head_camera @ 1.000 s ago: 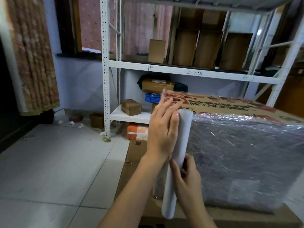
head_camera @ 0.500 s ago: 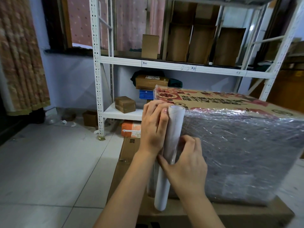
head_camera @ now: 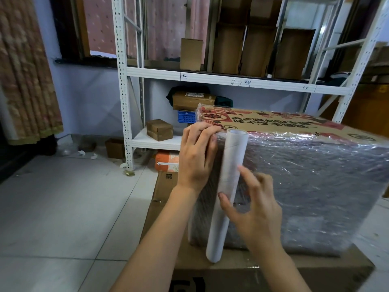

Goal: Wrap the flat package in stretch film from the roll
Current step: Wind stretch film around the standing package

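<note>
The package (head_camera: 294, 175) stands on edge on a flat carton (head_camera: 168, 207), its printed cardboard top facing up and its near face covered in crinkled film; it is the landmark for the rest. Behind the package rises a white rack (head_camera: 210, 77) holding brown boxes (one blue crate (head_camera: 186, 116) shows just past the package's far left corner); left of the package the tiled floor (head_camera: 63, 207) runs to a curtain (head_camera: 27, 81). Against the package's near-left edge the roll (head_camera: 228, 190) stands almost upright, tilted slightly, its open top level with the package's top edge and its foot down by the carton. The left hand (head_camera: 197, 157) lies at the package's upper-left corner, fingers together and pressed flat over the film there, just beside the roll's top. The right hand (head_camera: 252, 211) is at the roll's middle, in front of the package's face; its thumb touches the roll, its fingers spread apart and blurred, not closed round anything.
</note>
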Demonstrator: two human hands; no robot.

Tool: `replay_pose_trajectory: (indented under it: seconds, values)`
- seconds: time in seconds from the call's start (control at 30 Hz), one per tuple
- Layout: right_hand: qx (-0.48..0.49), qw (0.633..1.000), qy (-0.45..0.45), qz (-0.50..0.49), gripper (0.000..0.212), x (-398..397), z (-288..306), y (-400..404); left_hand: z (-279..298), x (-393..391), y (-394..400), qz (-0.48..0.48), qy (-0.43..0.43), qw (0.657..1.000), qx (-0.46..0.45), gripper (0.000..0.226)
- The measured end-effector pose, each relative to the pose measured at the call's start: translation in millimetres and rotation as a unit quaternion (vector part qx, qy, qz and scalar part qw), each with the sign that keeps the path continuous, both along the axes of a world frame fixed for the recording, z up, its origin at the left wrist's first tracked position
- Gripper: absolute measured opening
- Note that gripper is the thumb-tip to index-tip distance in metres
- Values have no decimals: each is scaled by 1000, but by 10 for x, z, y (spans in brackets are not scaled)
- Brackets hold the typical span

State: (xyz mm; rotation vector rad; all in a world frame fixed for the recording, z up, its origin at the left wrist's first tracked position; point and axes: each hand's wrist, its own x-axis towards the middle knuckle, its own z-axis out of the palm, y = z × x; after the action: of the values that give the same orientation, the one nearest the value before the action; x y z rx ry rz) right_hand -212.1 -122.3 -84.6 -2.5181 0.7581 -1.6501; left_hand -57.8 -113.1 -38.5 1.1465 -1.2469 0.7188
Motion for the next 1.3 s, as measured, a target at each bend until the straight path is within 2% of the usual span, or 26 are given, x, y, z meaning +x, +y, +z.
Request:
replay_pose_trajectory:
  seconds: [0.1, 0.2, 0.33, 0.4, 0.5, 0.67, 0.73, 0.8, 0.9, 1.1, 1.3]
  values:
    - [-24, 999, 11, -22, 53, 108, -75, 52, -27, -23, -9, -38, 37, 999, 11, 51]
    - [-25, 999, 9, -40, 58, 202, -78, 96, -42, -60, 13, -59, 103, 992, 46, 52]
    - [-14, 999, 32, -16, 99, 225, -89, 44, -64, -107, 56, -49, 128, 986, 96, 52]
    - [1, 999, 41, 16, 109, 217, -91, 16, -63, -109, 48, -24, 126, 987, 97, 44]
    - [-9, 999, 35, 28, 102, 210, -59, -31, -52, -74, 28, -14, 111, 990, 87, 36]
    - [4, 998, 26, 59, 105, 176, 49, -83, 19, -35, -18, -11, 108, 991, 72, 31]
    - [14, 997, 22, 69, 99, 183, 188, -131, 157, -1, -69, 1, 122, 989, 78, 30]
    - [22, 997, 29, 71, 84, 205, 411, -190, 367, 57, -122, 8, 143, 986, 90, 32]
    - [56, 994, 59, 71, 74, 288, 812, -277, 726, 160, -196, 24, 186, 973, 133, 29]
    - [167, 972, 141, 86, 89, 440, 1425, -472, 1195, 363, -410, 37, 253, 939, 230, 37]
    - [247, 941, 223, 66, 80, 504, 2015, -771, 1520, 528, -732, 61, 286, 907, 304, 39]
